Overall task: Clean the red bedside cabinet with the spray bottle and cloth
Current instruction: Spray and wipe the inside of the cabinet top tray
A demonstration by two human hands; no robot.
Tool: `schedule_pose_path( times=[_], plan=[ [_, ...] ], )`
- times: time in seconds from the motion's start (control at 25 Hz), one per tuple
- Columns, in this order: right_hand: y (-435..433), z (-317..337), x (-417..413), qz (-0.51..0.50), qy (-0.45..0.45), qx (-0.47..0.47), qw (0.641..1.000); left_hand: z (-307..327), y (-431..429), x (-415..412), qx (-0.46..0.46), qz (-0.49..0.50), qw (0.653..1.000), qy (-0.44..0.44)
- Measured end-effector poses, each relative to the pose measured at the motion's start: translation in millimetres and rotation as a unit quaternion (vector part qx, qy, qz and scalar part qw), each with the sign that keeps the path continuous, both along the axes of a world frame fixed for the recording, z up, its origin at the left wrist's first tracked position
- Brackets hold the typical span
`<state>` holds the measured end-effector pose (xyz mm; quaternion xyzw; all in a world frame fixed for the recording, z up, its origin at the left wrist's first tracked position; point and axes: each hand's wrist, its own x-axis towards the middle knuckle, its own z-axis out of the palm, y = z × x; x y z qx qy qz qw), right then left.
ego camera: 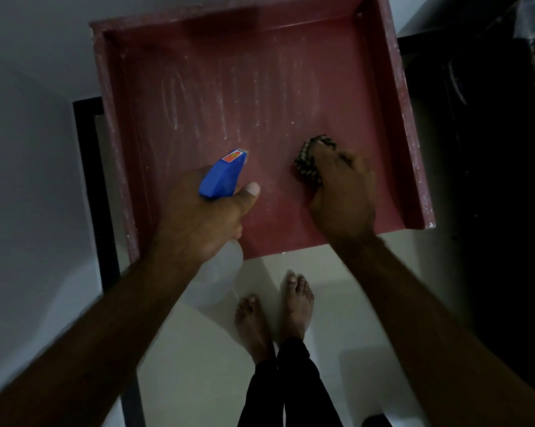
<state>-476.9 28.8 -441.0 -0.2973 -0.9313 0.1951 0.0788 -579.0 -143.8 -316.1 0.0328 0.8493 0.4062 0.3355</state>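
The red bedside cabinet (229,87) filled the upper middle of the frame, and its surface had pale streaks (173,97) on it. At the lower left of it, the left hand (198,220) had its grip clamped round the spray bottle (220,174), with the blue head pointing up the frame. Just to the right, the right hand (343,192) had its grip curled on the dark cloth (307,163) and pressed it on the red surface, while two bare feet (275,309) stood on the pale floor (198,349) below.

One cabinet (229,72), one spray bottle (220,175), one cloth (306,163), two hands (198,220) (343,192), two feet (253,325) (295,303).
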Motion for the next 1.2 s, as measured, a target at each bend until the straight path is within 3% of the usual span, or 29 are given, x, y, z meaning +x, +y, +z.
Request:
schedule_pose_path(
  times=[0.24,0.52,0.72,0.96,1.2],
  plan=[
    [-15.2,-3.1,-7.9,0.126,-0.007,0.007,0.992,-1.1,4.1,-4.1,-0.009,-0.009,1.000,-0.003],
    [-1.9,4.8,-15.9,-0.038,0.004,-0.009,0.999,0.1,5.7,-9.6,-0.013,-0.016,1.000,0.018],
    [-12.8,0.8,-18.9,0.120,-0.020,0.000,0.993,0.3,11.1,-10.6,-0.013,-0.013,1.000,0.016],
    [21.8,-1.9,-19.9,-0.061,-0.001,-0.027,0.998,-1.1,13.7,-15.3,-0.010,-0.014,0.999,0.027],
    [-1.0,-3.0,-28.1,0.122,-0.006,0.000,0.992,-0.5,19.2,-19.3,-0.007,-0.008,1.000,0.019]
  ],
)
